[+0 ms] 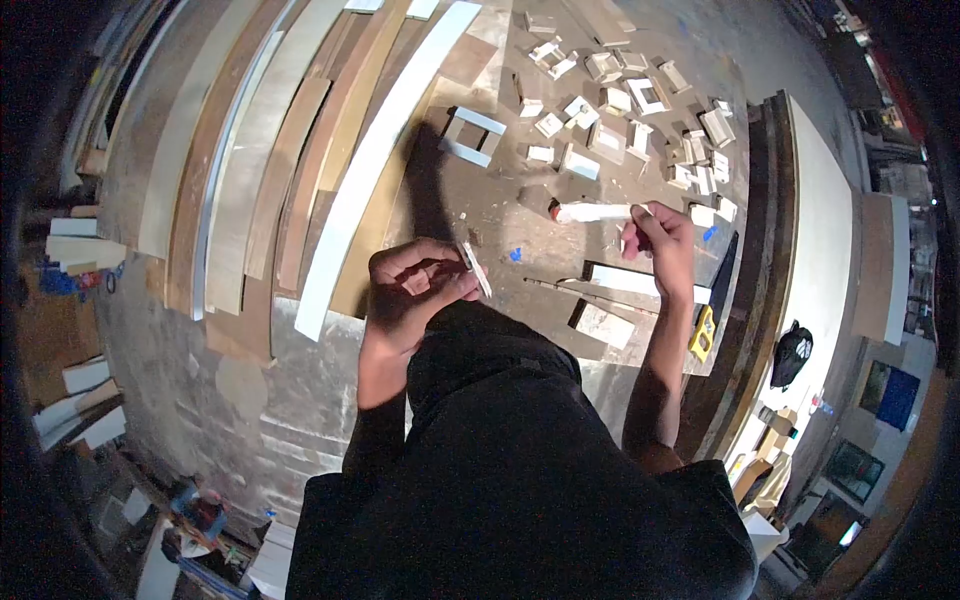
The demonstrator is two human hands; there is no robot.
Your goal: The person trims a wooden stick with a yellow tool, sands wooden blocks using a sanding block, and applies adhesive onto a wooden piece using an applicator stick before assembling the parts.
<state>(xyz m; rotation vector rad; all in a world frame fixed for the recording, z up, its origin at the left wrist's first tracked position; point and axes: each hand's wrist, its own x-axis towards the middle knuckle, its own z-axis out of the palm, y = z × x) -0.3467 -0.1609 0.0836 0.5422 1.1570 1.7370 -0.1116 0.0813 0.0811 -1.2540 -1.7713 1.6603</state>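
Note:
My left hand [418, 292] is closed, pinching a small thin flat piece [474, 270], pale on one face, between thumb and fingers. My right hand [662, 245] is closed around one end of a slim white object [597, 212] with an orange-red tip pointing left; its exact kind is unclear. Below that hand lies a white strip [625, 280], with a pale wooden block [604, 324] nearer to me. A rectangular wooden frame [472, 137] rests on the work surface, beyond my left hand.
Long boards [385, 165] lie side by side at the left. Several small wooden blocks and frames [607, 142] are scattered at the far right. A yellow-handled tool [703, 335] lies near the right edge. A black cap [793, 354] sits on the pale side surface. People [195, 520] are at lower left.

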